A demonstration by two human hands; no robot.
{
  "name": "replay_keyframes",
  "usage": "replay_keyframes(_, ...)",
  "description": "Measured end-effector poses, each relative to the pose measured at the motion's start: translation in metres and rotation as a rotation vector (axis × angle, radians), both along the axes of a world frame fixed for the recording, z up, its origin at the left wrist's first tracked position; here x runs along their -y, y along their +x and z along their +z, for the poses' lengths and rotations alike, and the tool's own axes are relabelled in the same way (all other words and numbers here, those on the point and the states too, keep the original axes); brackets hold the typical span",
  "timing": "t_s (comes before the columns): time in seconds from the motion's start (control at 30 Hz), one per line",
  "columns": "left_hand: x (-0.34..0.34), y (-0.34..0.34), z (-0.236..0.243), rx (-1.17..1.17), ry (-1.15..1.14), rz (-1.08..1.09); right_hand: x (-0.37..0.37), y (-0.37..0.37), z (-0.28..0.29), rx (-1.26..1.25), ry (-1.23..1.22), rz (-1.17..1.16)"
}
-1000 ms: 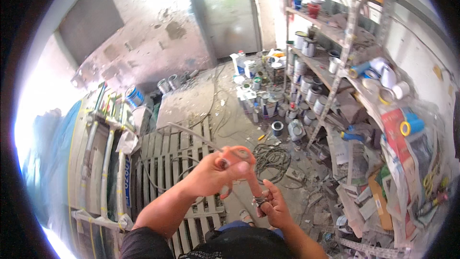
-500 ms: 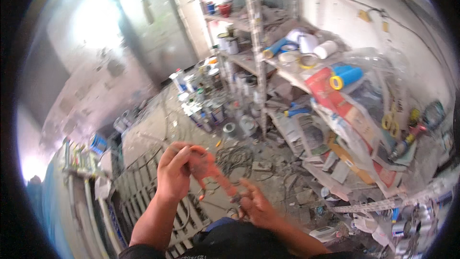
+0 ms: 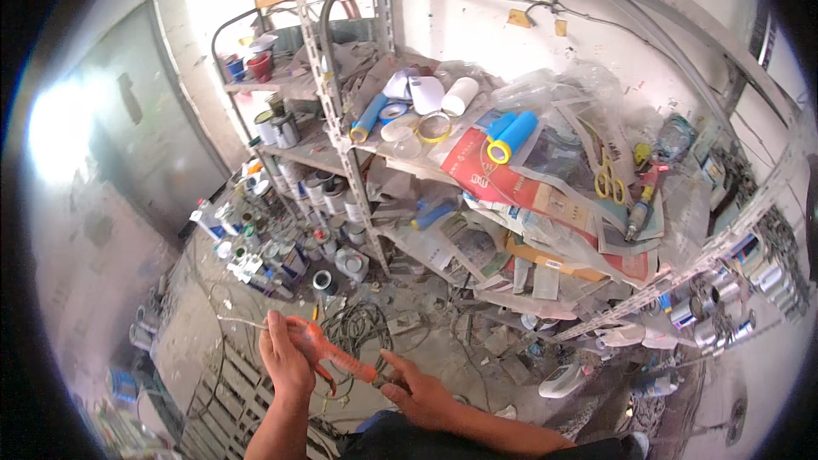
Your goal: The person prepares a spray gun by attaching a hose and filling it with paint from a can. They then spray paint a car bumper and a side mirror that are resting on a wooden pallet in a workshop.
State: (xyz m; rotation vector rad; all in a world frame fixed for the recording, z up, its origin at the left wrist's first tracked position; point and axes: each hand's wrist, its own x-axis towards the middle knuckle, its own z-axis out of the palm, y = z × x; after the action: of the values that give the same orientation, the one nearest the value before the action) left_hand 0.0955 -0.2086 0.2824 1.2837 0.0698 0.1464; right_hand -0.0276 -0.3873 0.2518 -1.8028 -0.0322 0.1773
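An orange air blow gun (image 3: 311, 342) with a thin nozzle rod pointing left is held low in front of me. My left hand (image 3: 285, 362) is closed round its head end, fingers stretched along the side near the nozzle. Below the body hangs its trigger lever, with a bright orange tip. My right hand (image 3: 417, 390) is at the lower end of the handle, thumb and fingers closed about the small dark fitting there. How tightly the right fingers grip is partly hidden.
Right of centre a metal shelf holds blue film rolls (image 3: 511, 136), yellow-handled scissors (image 3: 608, 182), a yellow-and-red tool (image 3: 641, 204) and tape (image 3: 434, 127). Paint cans and bottles (image 3: 256, 264) crowd the floor at left. A coiled hose (image 3: 358, 328) and a slatted rack (image 3: 221, 396) lie beyond my hands.
My view has turned right, so the shelf sits further left and more of it shows. Both hands still hold the blow gun, now lower and further left in the picture.
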Motion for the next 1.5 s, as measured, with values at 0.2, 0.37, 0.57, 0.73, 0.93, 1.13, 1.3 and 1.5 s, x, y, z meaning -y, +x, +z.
replay_keyframes(0.2, -0.016, 0.035, -0.015, -0.010, 0.088, -0.060, -0.041, 0.025, -0.024, -0.036, 0.080, -0.123)
replay_keyframes(0.37, -0.006, 0.062, -0.045, -0.060, -0.072, -0.266, -0.045, 0.023, -0.018, 0.143, -0.072, -0.273)
replay_keyframes(0.57, 0.015, 0.074, -0.041, -0.049, 0.000, -0.375, -0.043, 0.018, 0.009, 0.148, -0.198, -0.436)
replay_keyframes(0.73, 0.035, 0.061, -0.016, -0.094, -0.140, -0.416, -0.038, 0.007, 0.010, 0.198, -0.271, -0.502)
replay_keyframes(0.93, 0.053, 0.044, -0.016, 0.016, -0.040, -0.406, -0.017, -0.009, 0.009, 0.185, -0.182, -0.519)
replay_keyframes(1.13, 0.081, 0.038, -0.027, -0.002, -0.115, -0.370, 0.016, -0.020, 0.014, 0.273, -0.234, -0.501)
replay_keyframes(1.3, 0.119, 0.015, -0.022, -0.008, -0.116, -0.324, 0.054, -0.038, 0.016, 0.330, -0.221, -0.493)
replay_keyframes(1.5, 0.152, -0.012, -0.004, -0.034, -0.120, -0.323, 0.094, -0.061, 0.020, 0.165, -0.181, -0.369)
